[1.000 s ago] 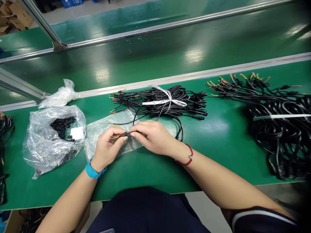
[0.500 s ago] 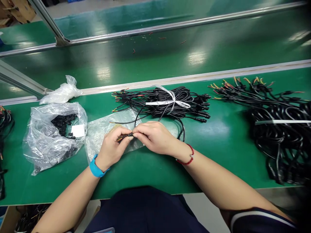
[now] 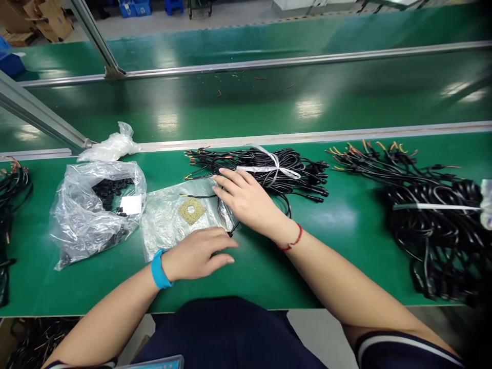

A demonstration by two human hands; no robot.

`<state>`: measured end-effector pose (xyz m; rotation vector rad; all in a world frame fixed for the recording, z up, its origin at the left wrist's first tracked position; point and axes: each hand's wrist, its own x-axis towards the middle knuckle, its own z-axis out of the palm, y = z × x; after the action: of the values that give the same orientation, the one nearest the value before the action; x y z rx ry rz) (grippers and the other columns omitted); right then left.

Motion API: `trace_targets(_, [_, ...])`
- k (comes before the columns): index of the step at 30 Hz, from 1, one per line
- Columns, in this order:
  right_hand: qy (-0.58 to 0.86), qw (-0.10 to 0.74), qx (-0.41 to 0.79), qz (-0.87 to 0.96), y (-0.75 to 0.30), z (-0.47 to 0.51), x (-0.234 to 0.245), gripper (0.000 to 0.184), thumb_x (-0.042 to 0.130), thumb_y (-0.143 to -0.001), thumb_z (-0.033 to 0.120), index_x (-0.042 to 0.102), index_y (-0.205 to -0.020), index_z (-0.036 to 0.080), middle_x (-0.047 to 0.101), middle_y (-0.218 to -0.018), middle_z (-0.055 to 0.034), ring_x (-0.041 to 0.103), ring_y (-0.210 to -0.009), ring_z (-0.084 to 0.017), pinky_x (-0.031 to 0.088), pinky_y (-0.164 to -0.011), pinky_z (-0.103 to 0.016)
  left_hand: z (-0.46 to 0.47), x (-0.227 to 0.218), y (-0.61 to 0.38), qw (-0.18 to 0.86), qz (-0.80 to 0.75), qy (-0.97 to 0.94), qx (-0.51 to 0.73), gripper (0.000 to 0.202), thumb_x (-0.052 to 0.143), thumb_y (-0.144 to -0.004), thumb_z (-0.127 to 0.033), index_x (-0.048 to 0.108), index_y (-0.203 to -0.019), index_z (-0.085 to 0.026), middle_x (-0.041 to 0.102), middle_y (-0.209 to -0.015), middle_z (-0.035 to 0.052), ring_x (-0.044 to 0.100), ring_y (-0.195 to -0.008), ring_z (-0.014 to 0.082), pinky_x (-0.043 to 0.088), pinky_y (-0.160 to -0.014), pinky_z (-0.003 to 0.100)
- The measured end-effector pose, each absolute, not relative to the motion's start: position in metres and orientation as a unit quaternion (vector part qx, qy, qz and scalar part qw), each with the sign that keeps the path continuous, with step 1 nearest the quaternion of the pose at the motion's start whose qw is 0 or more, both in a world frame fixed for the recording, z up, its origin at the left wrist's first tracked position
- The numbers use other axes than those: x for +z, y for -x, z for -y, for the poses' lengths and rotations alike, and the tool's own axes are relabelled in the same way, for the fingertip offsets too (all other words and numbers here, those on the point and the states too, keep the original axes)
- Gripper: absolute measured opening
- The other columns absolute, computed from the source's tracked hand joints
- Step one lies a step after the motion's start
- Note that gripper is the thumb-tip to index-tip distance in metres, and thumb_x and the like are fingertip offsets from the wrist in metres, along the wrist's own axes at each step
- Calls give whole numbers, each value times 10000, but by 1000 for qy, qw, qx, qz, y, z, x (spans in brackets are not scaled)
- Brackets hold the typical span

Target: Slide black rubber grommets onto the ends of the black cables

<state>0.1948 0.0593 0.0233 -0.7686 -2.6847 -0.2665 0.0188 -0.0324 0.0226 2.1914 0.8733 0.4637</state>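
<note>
My left hand (image 3: 199, 253), with a blue band at the wrist, is over the near edge of the clear flat bag (image 3: 161, 225). Its fingers and thumb are apart and hold nothing. Just beyond its fingertips lies a black cable end (image 3: 230, 234). My right hand (image 3: 246, 202) reaches over the near left side of the tied bundle of black cables (image 3: 295, 163), palm down with fingers stretched out. Whether it touches the cables I cannot tell. A tan square pad with a round hole (image 3: 185, 214) lies on the flat bag.
At the left stands an open plastic bag (image 3: 79, 218) of small black parts, with a white knotted bag (image 3: 113, 146) behind it. More cables lie at the far left (image 3: 11, 187) and in a large tied pile (image 3: 434, 220) at the right. A metal post (image 3: 96, 43) rises behind.
Both hands have let go of the black cable end they were pinching and moved apart. The left went down and right, the right slightly up. The tan pad is now uncovered, and the camera view has tilted up.
</note>
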Motion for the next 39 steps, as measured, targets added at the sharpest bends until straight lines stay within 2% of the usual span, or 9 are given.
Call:
trace_targets(2, [256, 133, -115, 950, -190, -66, 21, 178, 502, -921, 152, 678, -940, 130, 658, -1137, -108, 477, -1186, -264, 341, -994, -440, 23, 33, 2, 335, -389, -823, 242, 206, 508, -910, -263, 646, -1028, -167, 671, -936, 76, 613, -863, 173, 493, -773, 293])
trace_targets(6, [211, 72, -117, 968, -188, -73, 29, 213, 470, -940, 173, 668, -862, 154, 681, -979, -73, 544, -1002, -217, 369, -945, -401, 3, 55, 73, 165, -628, -674, 352, 200, 554, -855, -299, 674, -962, -180, 679, -937, 60, 617, -852, 189, 497, -781, 317])
trace_targets(11, [168, 7, -106, 980, -191, -72, 33, 200, 473, -918, 124, 667, -876, 145, 681, -918, -79, 544, -943, -214, 340, -977, -413, 0, 54, 148, 77, -825, -528, 185, 306, 480, -831, -242, 660, -1048, -123, 693, -947, 108, 641, -876, 258, 492, -827, 390])
trace_targets(16, [127, 50, -94, 986, -192, -74, 31, 240, 435, -929, 123, 668, -878, 154, 677, -822, -65, 555, -820, -193, 375, -924, -379, 0, 34, 153, 125, -823, -551, 61, 312, 522, -789, -230, 661, -1060, -164, 695, -975, 114, 642, -924, 306, 490, -819, 408])
trace_targets(20, [188, 140, -19, 972, -180, -66, 32, 241, 414, -952, 187, 645, -898, 146, 661, -785, -59, 557, -713, -169, 434, -710, -295, -6, 23, 137, 58, -829, -553, 51, 403, 488, -824, -261, 578, -1207, -176, 626, -1123, 155, 616, -1005, 344, 491, -806, 435])
trace_targets(24, [236, 195, 51, 951, -165, -56, 19, 209, 426, -949, 201, 624, -975, 143, 678, -857, -68, 598, -759, -169, 456, -710, -281, -12, 14, 128, -3, -816, -573, 79, 411, 463, -843, -232, 555, -1239, -171, 605, -1135, 179, 614, -1003, 355, 483, -778, 421])
trace_targets(29, [217, 168, 48, 961, -165, -47, -4, 234, 426, -937, 161, 634, -1038, 127, 661, -815, -72, 577, -738, -170, 432, -695, -292, -17, 4, 134, -6, -845, -523, 110, 302, 484, -817, -199, 605, -1084, -126, 646, -1059, 204, 617, -974, 364, 464, -787, 437])
trace_targets(35, [205, 112, -19, 972, -167, -36, -8, 228, 435, -935, 122, 659, -907, 147, 585, -742, -51, 479, -678, -153, 334, -648, -293, -15, 10, 136, 14, -859, -495, 128, 204, 531, -782, -208, 604, -960, -141, 629, -1051, 215, 611, -958, 394, 448, -790, 486])
trace_targets(39, [225, 118, -16, 967, -168, -39, -7, 233, 429, -938, 120, 644, -852, 145, 583, -730, -47, 465, -666, -145, 316, -642, -285, -8, 25, 128, 9, -845, -490, 214, 151, 554, -799, -280, 581, -895, -167, 626, -956, 153, 603, -930, 341, 445, -826, 485])
